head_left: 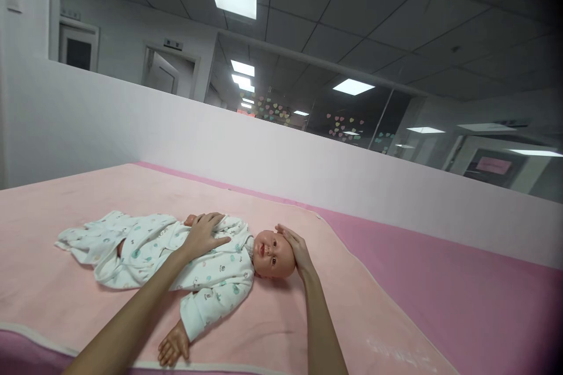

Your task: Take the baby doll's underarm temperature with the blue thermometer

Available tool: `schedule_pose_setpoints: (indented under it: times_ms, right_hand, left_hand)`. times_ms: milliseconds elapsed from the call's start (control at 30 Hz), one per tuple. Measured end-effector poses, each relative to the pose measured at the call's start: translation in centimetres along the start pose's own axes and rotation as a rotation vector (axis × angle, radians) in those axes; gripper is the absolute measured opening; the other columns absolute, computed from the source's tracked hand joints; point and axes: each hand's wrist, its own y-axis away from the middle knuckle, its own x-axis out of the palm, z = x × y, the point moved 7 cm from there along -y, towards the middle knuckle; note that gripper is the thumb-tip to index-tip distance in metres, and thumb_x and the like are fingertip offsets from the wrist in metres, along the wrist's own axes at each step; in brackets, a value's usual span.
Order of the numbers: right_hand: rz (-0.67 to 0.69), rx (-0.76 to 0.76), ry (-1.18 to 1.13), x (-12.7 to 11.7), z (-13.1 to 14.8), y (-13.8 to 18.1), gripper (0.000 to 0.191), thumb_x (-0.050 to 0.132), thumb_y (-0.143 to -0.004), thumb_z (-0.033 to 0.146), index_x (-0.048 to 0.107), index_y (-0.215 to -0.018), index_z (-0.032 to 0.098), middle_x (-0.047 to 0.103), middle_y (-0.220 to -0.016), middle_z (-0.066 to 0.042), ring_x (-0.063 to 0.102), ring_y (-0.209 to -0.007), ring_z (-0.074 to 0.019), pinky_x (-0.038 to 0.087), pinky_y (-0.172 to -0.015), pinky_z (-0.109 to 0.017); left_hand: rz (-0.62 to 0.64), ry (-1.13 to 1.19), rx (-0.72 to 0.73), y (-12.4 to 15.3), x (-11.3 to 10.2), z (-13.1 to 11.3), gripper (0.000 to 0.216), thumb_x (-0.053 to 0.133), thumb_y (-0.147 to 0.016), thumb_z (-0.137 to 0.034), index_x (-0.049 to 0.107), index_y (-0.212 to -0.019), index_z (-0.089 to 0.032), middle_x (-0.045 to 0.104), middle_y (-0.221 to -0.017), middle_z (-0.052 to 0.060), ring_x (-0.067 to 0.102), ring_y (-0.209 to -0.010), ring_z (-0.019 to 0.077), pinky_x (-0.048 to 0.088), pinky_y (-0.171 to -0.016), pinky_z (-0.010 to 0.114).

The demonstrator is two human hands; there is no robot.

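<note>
A baby doll [275, 253] lies on its back across a pink mat, its head to the right and its legs to the left. It wears a white printed outfit [149, 246] with small green and grey figures. My left hand [205, 237] rests on the doll's chest with fingers stretched and thumb apart. Cupped against the top of the doll's head is my right hand [297, 248], its fingers extended along the crown. One doll hand [175, 344] sticks out of a sleeve near the mat's front edge.
The pink mat [352, 316] has a pale border and lies over a darker pink surface [440, 269]. A low white wall [246, 146] runs behind it, with glass above. Heart-shaped stickers [272, 110] dot the glass. A doorway [169, 73] stands beyond, at left.
</note>
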Motion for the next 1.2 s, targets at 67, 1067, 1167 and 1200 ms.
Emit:
schedule_pose_setpoints:
  times_ms: [67,1067,1167,1200]
  right_hand:
    - [-0.045,-0.012,-0.012,-0.5,-0.1,-0.2,0.054,0.066,-0.063,0.044,0.058,-0.113,0.023,0.053,-0.124,-0.009,0.051,-0.112,-0.0222,0.039,-0.095,-0.037]
    - [-0.028,0.008,-0.014,-0.1,-0.4,-0.1,0.033,0.066,-0.062,0.045,0.071,-0.081,0.018,0.068,-0.099,-0.007,0.057,-0.100,-0.0261,0.041,-0.092,-0.038]
    - [-0.106,-0.021,-0.010,-0.8,-0.5,-0.2,0.038,0.069,-0.060,0.042,0.069,-0.092,0.021,0.062,-0.112,-0.006,0.051,-0.111,-0.0250,0.038,-0.096,-0.038]
    - [-0.121,-0.028,-0.009,-0.9,-0.4,-0.2,0.039,0.070,-0.060,0.042,0.068,-0.094,0.022,0.060,-0.115,-0.005,0.049,-0.113,-0.0246,0.037,-0.097,-0.037]
  left_hand:
    - [-0.004,-0.002,0.000,0.0,0.1,0.1,0.055,0.059,-0.067,-0.052,0.052,-0.115,-0.025,0.053,-0.117,0.004,0.045,-0.105,0.0259,0.029,-0.093,0.038]
    - [-0.026,-0.018,0.042,0.0,0.1,-0.1,0.057,0.059,-0.067,-0.053,0.050,-0.115,-0.025,0.053,-0.117,0.004,0.045,-0.107,0.0263,0.028,-0.094,0.041]
    - [-0.019,-0.015,0.037,0.0,0.0,-0.2,0.056,0.059,-0.067,-0.052,0.050,-0.115,-0.024,0.053,-0.117,0.004,0.046,-0.107,0.0261,0.028,-0.094,0.041]
    - [-0.017,-0.015,0.036,0.0,0.0,-0.2,0.056,0.059,-0.067,-0.052,0.050,-0.115,-0.024,0.053,-0.117,0.004,0.046,-0.107,0.0260,0.028,-0.094,0.041]
